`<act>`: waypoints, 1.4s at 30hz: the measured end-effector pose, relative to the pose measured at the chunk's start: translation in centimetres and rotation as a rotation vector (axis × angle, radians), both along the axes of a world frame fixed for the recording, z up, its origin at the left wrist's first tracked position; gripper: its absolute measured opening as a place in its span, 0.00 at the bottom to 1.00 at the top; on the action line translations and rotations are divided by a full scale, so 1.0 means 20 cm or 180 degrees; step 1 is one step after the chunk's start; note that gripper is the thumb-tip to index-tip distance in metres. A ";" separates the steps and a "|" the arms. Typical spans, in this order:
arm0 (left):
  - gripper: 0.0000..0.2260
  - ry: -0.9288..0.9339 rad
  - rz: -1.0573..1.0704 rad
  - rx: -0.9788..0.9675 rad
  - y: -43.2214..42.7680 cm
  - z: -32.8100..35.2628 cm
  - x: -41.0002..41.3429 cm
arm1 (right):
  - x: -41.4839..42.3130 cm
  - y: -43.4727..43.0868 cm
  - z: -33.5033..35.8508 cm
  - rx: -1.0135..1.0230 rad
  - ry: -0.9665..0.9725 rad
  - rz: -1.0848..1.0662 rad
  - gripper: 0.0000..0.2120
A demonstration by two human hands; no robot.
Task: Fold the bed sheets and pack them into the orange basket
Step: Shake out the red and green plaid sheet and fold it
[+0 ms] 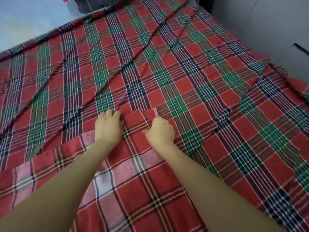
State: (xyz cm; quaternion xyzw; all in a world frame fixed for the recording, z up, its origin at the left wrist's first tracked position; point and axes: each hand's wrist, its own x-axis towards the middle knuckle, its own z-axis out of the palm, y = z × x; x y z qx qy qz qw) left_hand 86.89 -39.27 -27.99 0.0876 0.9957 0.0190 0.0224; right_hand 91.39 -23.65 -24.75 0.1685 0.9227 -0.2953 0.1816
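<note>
A large red plaid bed sheet (167, 67) with green and navy checks lies spread over the whole bed, creased along diagonal lines. On top of it, nearest me, lies a second red plaid sheet (137, 190) with thinner stripes and pale patches. Both my hands are at its far edge in the middle of the view. My left hand (108, 128) has its fingers curled over that edge. My right hand (159, 131) pinches the edge, where a small pink corner sticks up. The orange basket is not in view.
A grey-white wall or cabinet front (267, 30) runs along the right side of the bed. At the top left lies a pale floor (30, 19), with a dark object (90, 5) beyond the bed's far end.
</note>
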 end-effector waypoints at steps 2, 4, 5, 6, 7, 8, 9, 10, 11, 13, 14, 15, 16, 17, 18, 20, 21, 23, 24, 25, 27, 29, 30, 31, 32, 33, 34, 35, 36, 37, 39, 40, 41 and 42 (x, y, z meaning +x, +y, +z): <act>0.10 0.0057 -0.0094 -0.0052 0.03 0.00 -0.06 | -0.03 -0.01 -0.04 0.0030 0.0070 -0.0048 0.13; 0.11 -0.0022 -0.0254 -0.0032 0.04 0.01 -0.10 | -0.03 -0.01 -0.07 0.0018 0.0150 -0.0004 0.10; 0.12 -0.0061 -0.0299 0.0019 0.04 0.00 -0.11 | -0.02 -0.01 -0.08 0.0021 0.0191 0.0022 0.09; 0.14 -0.0141 -0.0275 0.0091 0.04 -0.01 -0.13 | -0.02 -0.01 -0.09 0.0038 0.0231 0.0052 0.09; 0.15 -0.0245 -0.0223 0.0175 0.04 -0.01 -0.15 | -0.01 0.00 -0.10 0.0076 0.0272 0.0083 0.10; 0.15 -0.0379 -0.0182 0.0275 0.04 -0.01 -0.16 | -0.01 0.00 -0.10 0.0113 0.0305 0.0115 0.10; 0.15 -0.0497 -0.0186 0.0372 0.05 -0.01 -0.18 | -0.01 0.00 -0.11 0.0140 0.0334 0.0148 0.10; 0.13 -0.0578 -0.0222 0.0440 0.06 -0.01 -0.18 | -0.01 0.00 -0.11 0.0162 0.0365 0.0177 0.09; 0.11 -0.0622 -0.0255 0.0471 0.07 0.00 -0.19 | -0.01 0.00 -0.12 0.0172 0.0395 0.0199 0.09; 0.08 -0.0609 -0.0344 0.0457 0.08 0.02 -0.18 | 0.00 0.00 -0.12 0.0175 0.0478 0.0201 0.09; 0.07 -0.0527 -0.0424 0.0477 0.09 0.04 -0.18 | 0.01 0.01 -0.11 0.0171 0.0532 0.0175 0.08; 0.06 -0.0380 -0.0502 0.0562 0.10 0.06 -0.17 | 0.02 0.02 -0.10 0.0155 0.0590 0.0121 0.08; 0.05 -0.0202 -0.0559 0.0711 0.12 0.10 -0.16 | 0.03 0.04 -0.08 0.0125 0.0654 0.0032 0.07; 0.04 -0.0062 -0.0571 0.0885 0.13 0.13 -0.16 | 0.03 0.07 -0.06 0.0084 0.0731 -0.0085 0.07; 0.04 0.0009 -0.0549 0.1033 0.15 0.16 -0.17 | 0.03 0.09 -0.03 0.0057 0.0813 -0.0207 0.07; 0.04 -0.0123 -0.0424 0.1139 0.20 0.18 -0.20 | 0.01 0.13 -0.01 0.0104 0.0885 -0.0341 0.07; 0.04 -0.0286 -0.0354 0.1102 0.22 0.17 -0.22 | 0.00 0.14 -0.01 0.0176 0.0814 -0.0339 0.07; 0.04 -0.0576 -0.0235 0.0992 0.26 0.12 -0.24 | -0.02 0.15 -0.03 0.0356 0.0607 -0.0305 0.08; 0.03 -0.0679 -0.0205 0.0915 0.29 0.09 -0.25 | -0.02 0.15 -0.04 0.0432 0.0524 -0.0275 0.08; 0.03 -0.0754 -0.0203 0.0812 0.31 0.07 -0.25 | -0.03 0.16 -0.06 0.0496 0.0450 -0.0228 0.08; 0.05 -0.0807 -0.0256 0.0627 0.33 0.05 -0.25 | -0.04 0.16 -0.08 0.0589 0.0325 -0.0106 0.09; 0.07 -0.0837 -0.0457 0.0417 0.35 0.06 -0.26 | -0.02 0.17 -0.09 0.0633 0.0290 -0.0033 0.12; 0.09 -0.0889 -0.0568 0.0306 0.36 0.07 -0.25 | 0.00 0.18 -0.09 0.0635 0.0292 0.0002 0.13; 0.11 -0.0952 -0.0660 0.0202 0.37 0.08 -0.25 | 0.02 0.19 -0.09 0.0629 0.0295 0.0036 0.14; 0.12 -0.1006 -0.0701 0.0146 0.37 0.10 -0.25 | 0.05 0.19 -0.09 0.0630 0.0309 0.0072 0.15; 0.12 -0.1063 -0.0683 0.0150 0.37 0.11 -0.24 | 0.08 0.19 -0.08 0.0642 0.0335 0.0109 0.16; 0.11 -0.1096 -0.0626 0.0179 0.37 0.13 -0.24 | 0.11 0.19 -0.07 0.0660 0.0374 0.0141 0.16; 0.10 -0.1107 -0.0555 0.0222 0.38 0.15 -0.23 | 0.16 0.19 -0.05 0.0649 0.0426 0.0158 0.16; 0.09 -0.1074 -0.0476 0.0292 0.38 0.17 -0.21 | 0.20 0.20 -0.04 0.0612 0.0495 0.0143 0.16; 0.07 -0.0982 -0.0382 0.0423 0.38 0.19 -0.18 | 0.26 0.21 -0.03 0.0551 0.0548 0.0100 0.16; 0.04 -0.0643 -0.0128 0.0881 0.36 0.23 -0.11 | 0.40 0.24 -0.03 0.0387 0.0710 -0.0038 0.13; 0.06 -0.0473 0.0066 0.1173 0.34 0.25 -0.08 | 0.47 0.25 -0.03 0.0289 0.0850 -0.0126 0.12; 0.08 -0.0368 0.0296 0.1514 0.33 0.27 -0.05 | 0.54 0.26 -0.04 0.0216 0.0971 -0.0200 0.10; 0.10 -0.0359 0.0550 0.1870 0.31 0.31 0.00 | 0.63 0.27 -0.04 0.0182 0.1045 -0.0259 0.09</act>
